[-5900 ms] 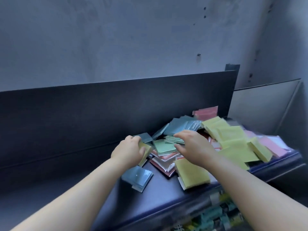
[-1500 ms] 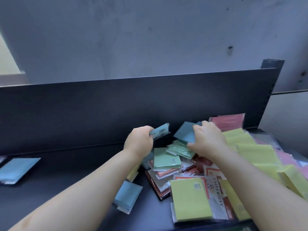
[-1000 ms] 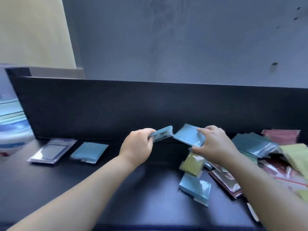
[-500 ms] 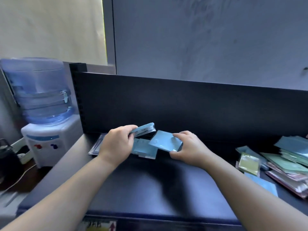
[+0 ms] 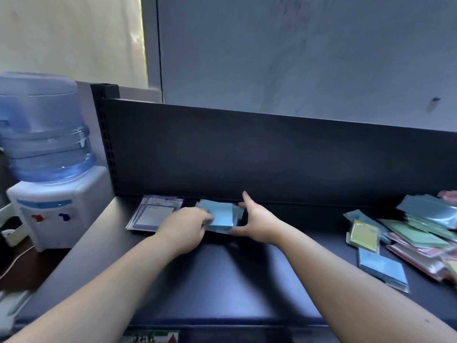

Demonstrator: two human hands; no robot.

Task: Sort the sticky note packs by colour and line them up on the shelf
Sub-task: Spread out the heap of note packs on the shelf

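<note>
Two bare hands meet at a small stack of light-blue sticky note packs in clear wrap [image 5: 220,216]. The stack lies flat on the dark shelf [image 5: 222,280], close to the dark back panel [image 5: 272,157] and left of the middle. The left hand [image 5: 184,227] is at the stack's left edge with its fingers [image 5: 206,219] curled onto the top pack, gripping it. How many packs it has hold of cannot be told. The right hand [image 5: 257,225] is spread wide against the stack's right side. Its forefinger points straight toward the back panel, its thumb reaches to the near right corner, and it grasps nothing.

Just beside the stack on the left lies a flat pale lilac pack in a clear sleeve [image 5: 153,214], its near right corner covered by the left hand. Well apart, at the right end of the shelf, sits a jumbled pile of blue, green, pink and yellow packs [image 5: 420,233]. A yellow-green pack [image 5: 364,235] lies at the pile's left rim, and a single blue pack [image 5: 382,268] lies flat in front of it.

A black perforated upright post [image 5: 106,134] stands at the shelf's back left corner. Past it is a white water dispenser [image 5: 57,211] carrying a translucent blue bottle [image 5: 47,134]. A white cable [image 5: 14,263] trails on the floor below. A grey wall [image 5: 296,58] rises behind the back panel.
</note>
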